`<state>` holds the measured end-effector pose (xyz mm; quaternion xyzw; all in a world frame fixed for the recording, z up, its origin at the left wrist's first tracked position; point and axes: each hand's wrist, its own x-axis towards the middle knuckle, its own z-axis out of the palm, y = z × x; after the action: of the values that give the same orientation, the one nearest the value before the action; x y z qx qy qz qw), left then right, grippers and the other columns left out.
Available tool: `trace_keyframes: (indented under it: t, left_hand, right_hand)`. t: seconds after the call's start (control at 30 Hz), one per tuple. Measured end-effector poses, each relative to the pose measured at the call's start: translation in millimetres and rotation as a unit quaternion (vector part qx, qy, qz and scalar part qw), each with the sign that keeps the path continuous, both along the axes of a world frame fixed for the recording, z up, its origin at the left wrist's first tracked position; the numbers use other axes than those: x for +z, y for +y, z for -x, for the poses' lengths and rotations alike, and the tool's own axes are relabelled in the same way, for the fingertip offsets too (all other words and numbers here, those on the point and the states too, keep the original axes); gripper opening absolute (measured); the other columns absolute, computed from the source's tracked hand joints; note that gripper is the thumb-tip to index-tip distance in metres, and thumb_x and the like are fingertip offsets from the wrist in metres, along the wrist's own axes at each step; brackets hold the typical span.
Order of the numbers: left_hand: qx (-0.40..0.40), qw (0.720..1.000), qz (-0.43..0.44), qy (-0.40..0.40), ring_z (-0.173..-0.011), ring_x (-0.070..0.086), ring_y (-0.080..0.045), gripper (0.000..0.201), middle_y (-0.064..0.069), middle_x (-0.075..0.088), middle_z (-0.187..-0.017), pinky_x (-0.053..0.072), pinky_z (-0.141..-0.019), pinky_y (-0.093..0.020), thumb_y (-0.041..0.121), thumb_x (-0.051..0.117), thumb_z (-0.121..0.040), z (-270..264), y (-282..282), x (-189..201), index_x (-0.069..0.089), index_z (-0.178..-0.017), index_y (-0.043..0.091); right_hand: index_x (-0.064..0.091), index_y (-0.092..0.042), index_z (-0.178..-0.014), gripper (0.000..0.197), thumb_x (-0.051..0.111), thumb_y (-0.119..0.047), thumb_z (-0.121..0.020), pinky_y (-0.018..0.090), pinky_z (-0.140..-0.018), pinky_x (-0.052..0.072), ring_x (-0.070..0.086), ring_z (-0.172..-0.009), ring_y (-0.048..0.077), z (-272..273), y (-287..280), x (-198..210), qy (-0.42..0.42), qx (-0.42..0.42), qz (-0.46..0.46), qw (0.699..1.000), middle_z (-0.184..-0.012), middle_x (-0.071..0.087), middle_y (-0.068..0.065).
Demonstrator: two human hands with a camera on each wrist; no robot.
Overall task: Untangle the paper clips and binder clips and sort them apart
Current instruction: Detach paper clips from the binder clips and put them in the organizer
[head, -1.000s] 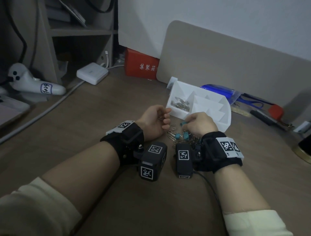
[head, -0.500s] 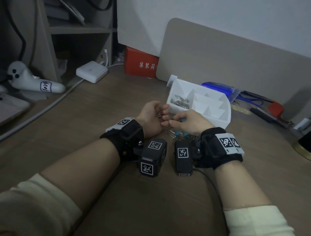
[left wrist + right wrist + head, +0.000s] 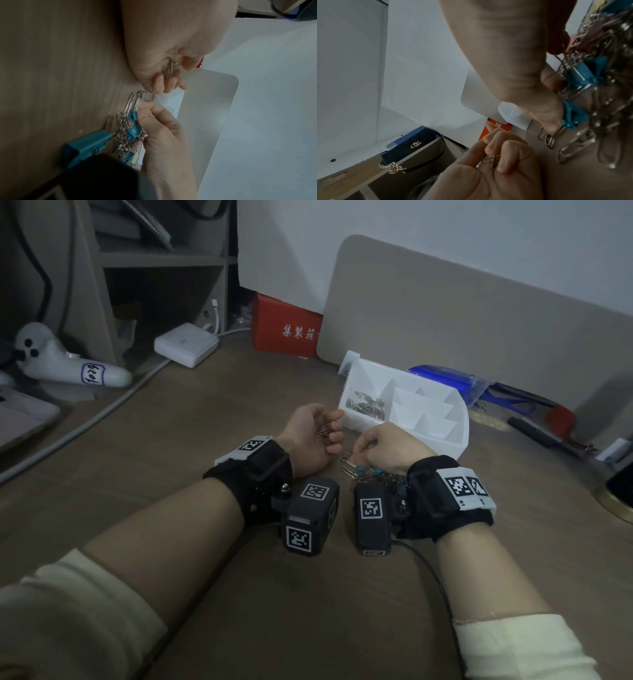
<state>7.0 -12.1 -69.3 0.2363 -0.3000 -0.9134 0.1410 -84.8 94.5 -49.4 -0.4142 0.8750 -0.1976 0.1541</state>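
Pinching a couple of freed paper clips [image 3: 170, 70] in curled fingers, the left hand [image 3: 310, 436] is parking them just beside the white organizer [image 3: 459, 419], likely ready to drop with the clips already in its end compartment. Meanwhile the right hand [image 3: 390, 446] is nipping at a clip on the tangled pile [image 3: 125, 129], blue binder clips [image 3: 583, 75] still snagged in it on the table [image 3: 171, 460].

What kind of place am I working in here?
Likely a home or office desk: a brown wood-grain desktop, grey shelving, a white power adapter, and blue-handled scissors beside a white divided organizer tray.
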Motion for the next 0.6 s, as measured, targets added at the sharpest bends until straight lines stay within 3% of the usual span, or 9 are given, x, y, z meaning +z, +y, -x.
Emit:
trace_keyframes:
  t: [0.13,0.23,0.33,0.5,0.6]
  left_hand:
    - [-0.001,1.0,0.0,0.0,-0.035,0.034,-0.011,0.034,0.0,0.039,-0.055,0.022,-0.039,-0.013,0.025,0.034,-0.096,0.2,-1.1,-0.8,0.055,-0.076,0.008]
    - [-0.002,1.0,0.0,0.002,-0.036,0.034,-0.011,0.034,0.0,0.039,-0.056,0.022,-0.039,-0.013,0.025,0.033,-0.097,0.3,-0.8,-0.7,0.055,-0.077,0.008]
    - [-0.001,1.0,0.004,-0.001,-0.038,0.033,-0.01,0.035,0.0,0.039,-0.056,0.021,-0.039,-0.015,0.026,0.033,-0.097,0.3,-0.4,0.0,0.055,-0.077,0.007]
    - [-0.014,1.0,0.013,-0.007,-0.041,0.033,-0.01,0.035,0.0,0.039,-0.059,0.022,-0.038,-0.016,0.025,0.034,-0.098,-1.5,0.5,1.3,0.056,-0.078,0.007]
    - [-0.036,0.999,0.022,-0.012,-0.04,0.035,-0.009,0.034,0.0,0.042,-0.058,0.022,-0.037,-0.015,0.025,0.034,-0.098,-2.7,1.1,1.5,0.057,-0.081,0.006]
  right_hand:
    - [0.066,-0.021,-0.067,0.026,0.056,-0.004,-0.084,0.025,-0.068,0.049,0.059,-0.077,0.015,-5.1,2.3,5.7,0.01,0.01,-0.016,1.0,-0.073,0.065,-0.004]
    - [0.071,-0.015,-0.079,0.019,0.055,-0.006,-0.086,0.024,-0.067,0.049,0.059,-0.08,0.013,-6.2,2.8,8.4,0.015,0.003,0.001,1.0,-0.078,0.065,-0.005]
    - [0.07,-0.011,-0.082,0.013,0.061,-0.016,-0.089,0.019,-0.053,0.039,0.053,-0.067,0.007,-5.2,3.3,7.8,0.029,-0.017,0.035,0.999,-0.066,0.056,-0.011]
    - [0.062,-0.02,-0.065,0.023,0.06,-0.014,-0.087,0.026,-0.071,0.044,0.059,-0.081,0.017,-0.7,2.2,5.1,0.041,-0.067,0.103,0.992,-0.081,0.066,0.0]
    - [0.068,-0.017,-0.073,0.014,0.061,-0.015,-0.085,0.035,-0.077,0.054,0.064,-0.083,0.023,0.6,-0.1,5.7,0.038,-0.091,0.17,0.98,-0.088,0.071,0.007]
